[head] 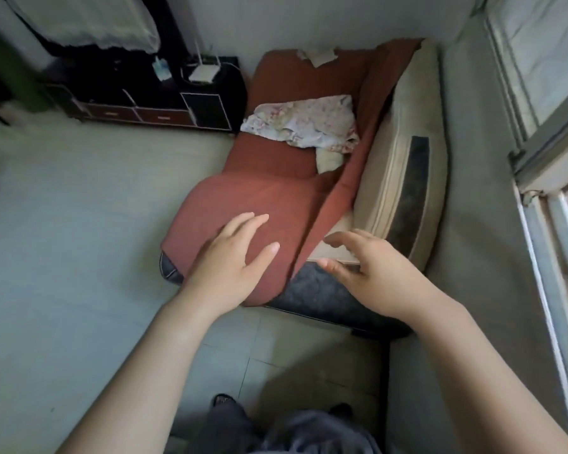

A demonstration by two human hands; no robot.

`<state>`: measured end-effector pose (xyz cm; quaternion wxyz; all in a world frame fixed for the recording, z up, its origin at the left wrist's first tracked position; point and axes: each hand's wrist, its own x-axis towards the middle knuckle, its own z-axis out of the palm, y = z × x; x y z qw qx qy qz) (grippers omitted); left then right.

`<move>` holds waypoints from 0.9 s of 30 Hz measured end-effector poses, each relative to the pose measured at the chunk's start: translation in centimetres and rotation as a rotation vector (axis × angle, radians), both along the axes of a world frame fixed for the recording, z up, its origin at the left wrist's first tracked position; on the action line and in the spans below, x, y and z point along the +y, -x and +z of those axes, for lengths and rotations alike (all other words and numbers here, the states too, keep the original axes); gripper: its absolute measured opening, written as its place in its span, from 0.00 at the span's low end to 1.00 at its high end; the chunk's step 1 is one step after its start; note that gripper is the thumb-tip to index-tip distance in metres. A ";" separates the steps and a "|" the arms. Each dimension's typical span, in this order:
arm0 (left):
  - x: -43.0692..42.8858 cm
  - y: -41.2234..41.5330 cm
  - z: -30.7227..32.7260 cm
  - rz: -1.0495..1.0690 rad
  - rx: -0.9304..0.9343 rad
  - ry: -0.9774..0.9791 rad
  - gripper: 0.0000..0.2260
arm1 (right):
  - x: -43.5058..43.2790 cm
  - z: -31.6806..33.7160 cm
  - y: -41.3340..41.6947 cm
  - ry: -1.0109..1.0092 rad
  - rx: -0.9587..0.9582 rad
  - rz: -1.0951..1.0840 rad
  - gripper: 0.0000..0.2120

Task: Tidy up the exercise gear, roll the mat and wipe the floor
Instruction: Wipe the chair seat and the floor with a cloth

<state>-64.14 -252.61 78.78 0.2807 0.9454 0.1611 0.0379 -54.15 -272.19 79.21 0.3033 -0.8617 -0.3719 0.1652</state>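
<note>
A thick mat (312,291) with a dark patterned underside lies on the floor against the right wall, under a rust-red cover (259,198). Its near end is folded back into a rounded hump. My left hand (230,257) rests palm down on that hump, fingers spread. My right hand (371,270) hovers over the mat's near right corner with curled, separated fingers and holds nothing. A beige cushion (404,152) stands on edge along the wall beside the mat.
A crumpled floral cloth (305,121) lies on the red cover further back. A low black cabinet (151,93) with a white router stands at the far wall. A window frame (545,132) runs along the right. Pale tiled floor (79,224) spreads to the left.
</note>
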 end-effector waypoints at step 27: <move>33.0 31.4 0.4 0.642 0.126 -0.039 0.36 | 46.7 1.2 22.0 0.110 -0.098 0.702 0.23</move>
